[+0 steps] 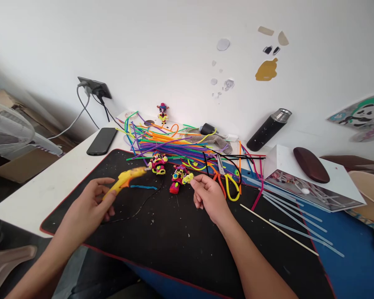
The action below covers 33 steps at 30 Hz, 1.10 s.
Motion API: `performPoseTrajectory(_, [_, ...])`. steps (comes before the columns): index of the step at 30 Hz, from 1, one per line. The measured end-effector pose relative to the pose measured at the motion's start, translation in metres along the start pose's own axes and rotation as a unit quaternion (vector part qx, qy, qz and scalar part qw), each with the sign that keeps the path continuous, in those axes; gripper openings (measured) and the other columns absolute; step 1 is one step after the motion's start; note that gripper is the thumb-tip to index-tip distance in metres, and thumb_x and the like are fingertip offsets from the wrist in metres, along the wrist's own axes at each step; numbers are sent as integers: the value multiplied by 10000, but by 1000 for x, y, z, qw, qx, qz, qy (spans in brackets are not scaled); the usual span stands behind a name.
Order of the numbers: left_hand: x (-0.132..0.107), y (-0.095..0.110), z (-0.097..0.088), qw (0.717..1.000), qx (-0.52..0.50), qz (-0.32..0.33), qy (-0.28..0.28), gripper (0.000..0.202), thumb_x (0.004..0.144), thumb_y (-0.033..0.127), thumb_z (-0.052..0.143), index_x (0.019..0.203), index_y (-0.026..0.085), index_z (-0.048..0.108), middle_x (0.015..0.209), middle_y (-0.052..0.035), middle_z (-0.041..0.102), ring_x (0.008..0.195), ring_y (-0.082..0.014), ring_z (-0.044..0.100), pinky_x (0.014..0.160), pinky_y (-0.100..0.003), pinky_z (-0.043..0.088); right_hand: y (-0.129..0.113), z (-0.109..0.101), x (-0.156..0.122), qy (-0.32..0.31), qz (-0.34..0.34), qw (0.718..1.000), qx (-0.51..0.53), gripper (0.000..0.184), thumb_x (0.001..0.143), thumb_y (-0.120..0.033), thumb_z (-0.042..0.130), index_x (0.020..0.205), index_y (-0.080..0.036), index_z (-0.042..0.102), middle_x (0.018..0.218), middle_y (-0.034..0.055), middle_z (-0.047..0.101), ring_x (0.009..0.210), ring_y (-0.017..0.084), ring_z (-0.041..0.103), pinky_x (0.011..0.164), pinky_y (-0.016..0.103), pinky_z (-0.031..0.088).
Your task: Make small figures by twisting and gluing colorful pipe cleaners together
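Observation:
My left hand (95,202) grips a yellow hot glue gun (124,181), its nozzle pointing right toward a small colourful pipe-cleaner figure (158,163). Between the thumb and fingers of my right hand (209,194) is a small fuzzy yellow piece (188,178). That piece touches or overlaps a second pipe-cleaner figure (177,179) in magenta, yellow and blue; whether it is joined on, I cannot tell. A short blue pipe cleaner (143,187) lies on the black mat (162,241), near the glue gun's thin dark cord (140,211).
Behind the figures is a pile of coloured pipe cleaners (171,143), with a third figure (163,113) by the wall. Scissors (232,187), a wooden stick (279,229) and clear glue sticks (299,214) lie right. A phone (102,141), black flask (268,129) and white box (339,170) stand around.

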<state>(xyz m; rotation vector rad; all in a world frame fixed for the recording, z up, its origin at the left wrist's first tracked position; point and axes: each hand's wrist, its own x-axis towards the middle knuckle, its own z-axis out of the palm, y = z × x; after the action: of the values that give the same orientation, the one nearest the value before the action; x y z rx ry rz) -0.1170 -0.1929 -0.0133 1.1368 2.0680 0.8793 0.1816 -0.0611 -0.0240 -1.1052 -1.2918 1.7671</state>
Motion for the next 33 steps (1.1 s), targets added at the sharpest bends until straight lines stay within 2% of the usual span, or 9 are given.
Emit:
performPoseTrajectory(2, [2, 6, 4, 991, -123, -30, 41, 547, 856, 556, 647, 1297, 283, 472, 693, 46, 628, 540, -225, 618, 522, -338, 508, 0, 0, 0, -1, 1, 1000, -2, 382, 837, -560, 754, 854, -211, 601, 463, -107, 434, 365, 100, 466, 366, 200, 296])
performPoseTrajectory(5, [2, 18, 7, 952, -294, -37, 75, 515, 797, 424, 762, 1262, 286, 588, 844, 17, 674, 698, -193, 649, 620, -304, 548, 1, 0, 0, -4, -1, 1000, -5, 381, 844, -561, 748, 854, -209, 601, 462, -108, 435, 362, 95, 462, 367, 197, 294])
performPoseTrajectory(10, [5, 35, 11, 886, -457, -73, 19, 480, 647, 213, 880, 1114, 213, 770, 904, -20, 661, 806, -156, 603, 687, -239, 544, 1, -1, 1, 3, -7, 1000, -3, 386, 846, -565, 752, 857, -208, 603, 462, -109, 429, 358, 97, 462, 363, 199, 291])
performPoseTrajectory(13, [9, 49, 16, 886, -458, -60, -32, 376, 672, 247, 862, 1037, 194, 791, 836, -30, 630, 730, -152, 566, 608, -256, 524, -1, -3, 2, 20, -15, 1000, 11, 399, 828, -571, 768, 847, -210, 599, 458, -110, 419, 355, 98, 455, 355, 199, 287])
performPoseTrajectory(16, [17, 69, 24, 891, -446, -22, -86, 324, 732, 305, 842, 1026, 200, 755, 706, 17, 511, 586, -118, 488, 467, -228, 412, -3, -7, 3, 37, -19, 999, 28, 409, 811, -574, 783, 842, -213, 593, 461, -111, 411, 354, 97, 451, 349, 197, 279])
performPoseTrajectory(18, [25, 84, 30, 894, -431, 1, -123, 338, 723, 350, 867, 981, 196, 710, 713, 15, 534, 551, -115, 486, 410, -215, 340, -4, -9, 4, 45, -20, 998, 37, 411, 809, -572, 790, 845, -213, 594, 465, -110, 414, 356, 94, 453, 349, 194, 277])
performPoseTrajectory(25, [55, 128, 56, 880, -402, 65, -243, 403, 763, 465, 870, 773, 174, 592, 690, 4, 540, 542, -102, 455, 413, -215, 249, -8, -18, 6, 79, -39, 994, 59, 421, 802, -575, 798, 836, -209, 592, 465, -112, 412, 354, 87, 450, 350, 188, 275])
performPoseTrajectory(29, [62, 132, 69, 854, -436, 81, -270, 442, 849, 556, 777, 764, 174, 572, 677, 12, 460, 581, -110, 410, 461, -228, 264, -9, -21, 9, 96, -42, 992, 75, 409, 802, -558, 799, 841, -208, 591, 458, -117, 413, 342, 85, 436, 341, 187, 263])
performPoseTrajectory(33, [63, 121, 73, 847, -432, 80, -298, 465, 898, 621, 701, 861, 162, 633, 670, 15, 434, 562, -108, 353, 465, -238, 255, -9, -22, 10, 103, -36, 990, 95, 406, 797, -548, 805, 843, -205, 592, 457, -118, 419, 338, 80, 433, 339, 184, 262])
